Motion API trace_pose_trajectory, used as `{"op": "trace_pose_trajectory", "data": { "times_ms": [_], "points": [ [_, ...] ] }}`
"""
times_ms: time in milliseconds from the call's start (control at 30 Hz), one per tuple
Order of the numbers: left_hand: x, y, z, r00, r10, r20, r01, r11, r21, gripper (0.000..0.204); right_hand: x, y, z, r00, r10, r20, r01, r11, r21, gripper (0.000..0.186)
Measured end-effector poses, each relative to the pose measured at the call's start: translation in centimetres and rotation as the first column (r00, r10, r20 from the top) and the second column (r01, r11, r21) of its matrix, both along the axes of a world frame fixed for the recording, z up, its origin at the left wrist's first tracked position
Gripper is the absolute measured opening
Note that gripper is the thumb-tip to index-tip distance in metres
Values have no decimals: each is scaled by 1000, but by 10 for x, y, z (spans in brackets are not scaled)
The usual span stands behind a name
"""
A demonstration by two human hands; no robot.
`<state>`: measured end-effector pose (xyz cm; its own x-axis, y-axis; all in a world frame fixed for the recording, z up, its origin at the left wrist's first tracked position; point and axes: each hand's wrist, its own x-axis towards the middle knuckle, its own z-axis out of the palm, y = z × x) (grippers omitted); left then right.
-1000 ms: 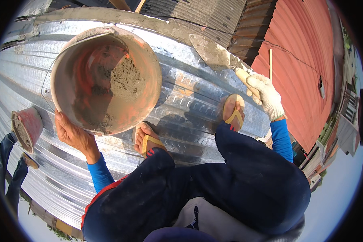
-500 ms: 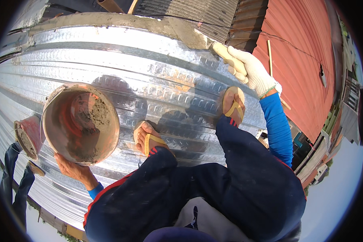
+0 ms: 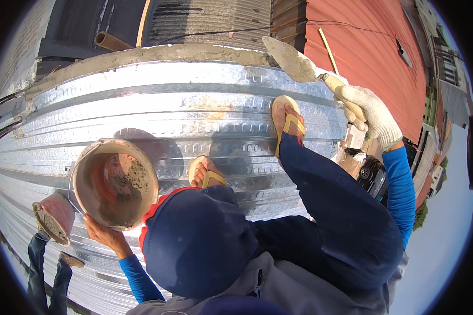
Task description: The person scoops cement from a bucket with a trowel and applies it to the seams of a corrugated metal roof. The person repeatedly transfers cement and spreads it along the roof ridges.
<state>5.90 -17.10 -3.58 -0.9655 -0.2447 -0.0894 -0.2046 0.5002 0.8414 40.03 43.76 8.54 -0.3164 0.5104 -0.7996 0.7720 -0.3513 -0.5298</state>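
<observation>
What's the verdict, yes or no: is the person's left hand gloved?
No: the left hand at the mortar bucket is bare, while the right hand, gripping the trowel, wears a pale glove.

Cannot read any text, label, brand, number or sign anywhere. Nothing legible on the large round bucket (image 3: 91,181), the trowel (image 3: 295,63), the white knitted glove (image 3: 374,109) or the yellow sandal strap (image 3: 295,125), nor on the smaller pink bucket (image 3: 64,211), the ribbed metal sheeting (image 3: 236,135) or the red roof (image 3: 357,52). Cannot make out the dark mark (image 3: 259,282) on the grey garment (image 3: 305,281) as lettering either.
</observation>
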Motion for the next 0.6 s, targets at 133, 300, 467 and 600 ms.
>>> {"op": "trace_pose_trajectory", "data": {
  "times_ms": [133, 300, 467, 600],
  "points": [
    [-23, 20, 22, 978, -203, -40, 200, 978, -61, 54, 15, -24, 12, 994, 14, 109, -31, 987, 158, 54],
    [-33, 30, 39, 956, -250, -152, 246, 968, -44, 54, -5, -33, -5, 976, 87, 201, -126, 974, 186, 52],
    [-26, 35, 41, 916, -314, -248, 289, 948, -133, 53, -51, -51, -86, 934, 355, -36, -325, 888, 326, 45],
    [-20, 47, 39, 959, -154, -236, 147, 988, -48, 51, -86, -75, -150, 853, 518, -62, -357, 667, 654, 52]
  ]
}}
